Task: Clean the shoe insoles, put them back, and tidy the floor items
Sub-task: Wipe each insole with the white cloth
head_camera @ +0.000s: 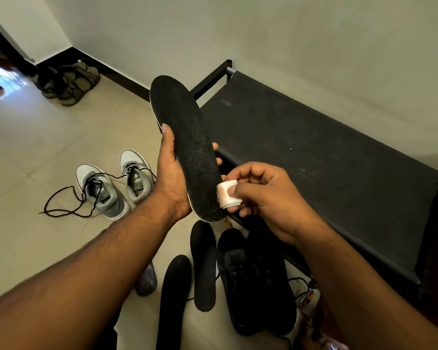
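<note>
Currently mid-clean. Insole (187,152) gripped in left hand (171,173), thumb on near edge, fingers wrapped behind, fuzzy face tilted up, probably to expose lint. Small white brush (226,194) pinched in right hand (268,198), bristles touching insole's heel edge. Below both hands on tiled floor (36,147): two more insoles (202,263), black shoes (258,281). Left of left hand: grey sneakers (114,183), laces loose. Beyond right hand: black bench (326,157) against wall.

Both forearms reach forward, bare. Left hand (171,170) raised, palm inward, thumb up, fingers curled round an insole (187,147). Right hand (266,195) lower, thumb and fingers pinching a wipe (227,193).
</note>
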A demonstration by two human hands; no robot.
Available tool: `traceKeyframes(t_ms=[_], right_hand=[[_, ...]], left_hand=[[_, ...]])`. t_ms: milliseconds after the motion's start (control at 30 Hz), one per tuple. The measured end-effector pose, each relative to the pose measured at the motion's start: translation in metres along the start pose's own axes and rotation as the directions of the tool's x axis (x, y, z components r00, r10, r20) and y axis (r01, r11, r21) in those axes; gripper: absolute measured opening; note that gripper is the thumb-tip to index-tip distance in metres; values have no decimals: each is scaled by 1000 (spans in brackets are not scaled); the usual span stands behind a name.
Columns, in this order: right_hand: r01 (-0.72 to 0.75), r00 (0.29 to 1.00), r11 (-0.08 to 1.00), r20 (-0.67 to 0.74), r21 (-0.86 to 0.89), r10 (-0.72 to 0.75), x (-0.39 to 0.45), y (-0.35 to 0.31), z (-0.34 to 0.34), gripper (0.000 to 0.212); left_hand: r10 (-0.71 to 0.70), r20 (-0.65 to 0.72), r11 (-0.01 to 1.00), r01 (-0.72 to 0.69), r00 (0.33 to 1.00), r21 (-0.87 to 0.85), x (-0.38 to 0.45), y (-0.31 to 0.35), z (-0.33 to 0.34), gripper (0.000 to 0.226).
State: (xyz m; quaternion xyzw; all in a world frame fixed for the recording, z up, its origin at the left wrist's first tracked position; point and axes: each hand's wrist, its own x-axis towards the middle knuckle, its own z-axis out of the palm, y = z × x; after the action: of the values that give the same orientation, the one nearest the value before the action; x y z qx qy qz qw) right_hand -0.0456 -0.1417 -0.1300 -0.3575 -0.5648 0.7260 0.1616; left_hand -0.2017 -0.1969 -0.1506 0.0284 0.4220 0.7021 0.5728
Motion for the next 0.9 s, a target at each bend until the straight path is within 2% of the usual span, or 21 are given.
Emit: traceKeyframes(t_ms=[67, 133, 333, 467, 533, 733, 900], right_hand=[[9, 997, 1000, 77, 6, -9, -2, 1, 4, 19], [49, 996, 994, 78, -101, -41, -4, 3, 6, 19], [114, 979, 927, -118, -357, -165, 3, 7, 0, 24], [130, 991, 977, 26, -168, -128, -3, 4, 11, 20], [130, 989, 981, 83, -145, -119, -5, 5, 18, 20], [117, 986, 971, -93, -207, -138, 2, 5, 3, 20], [106, 993, 986, 68, -126, -98, -4, 9, 21, 20]], left_hand=[[11, -11, 1000, -11, 1000, 13, 1, -1, 0, 85], [15, -19, 1000, -15, 1000, 13, 0, -1, 0, 85], [11, -17, 998, -10, 1000, 62, 0, 0, -2, 93], [17, -6, 999, -17, 1000, 38, -2, 1, 1, 92], [17, -8, 1000, -17, 1000, 23, -2, 0, 2, 89], [16, -11, 999, -15, 1000, 50, 2, 0, -3, 99], [37, 1, 999, -37, 999, 5, 2, -1, -1, 91]])
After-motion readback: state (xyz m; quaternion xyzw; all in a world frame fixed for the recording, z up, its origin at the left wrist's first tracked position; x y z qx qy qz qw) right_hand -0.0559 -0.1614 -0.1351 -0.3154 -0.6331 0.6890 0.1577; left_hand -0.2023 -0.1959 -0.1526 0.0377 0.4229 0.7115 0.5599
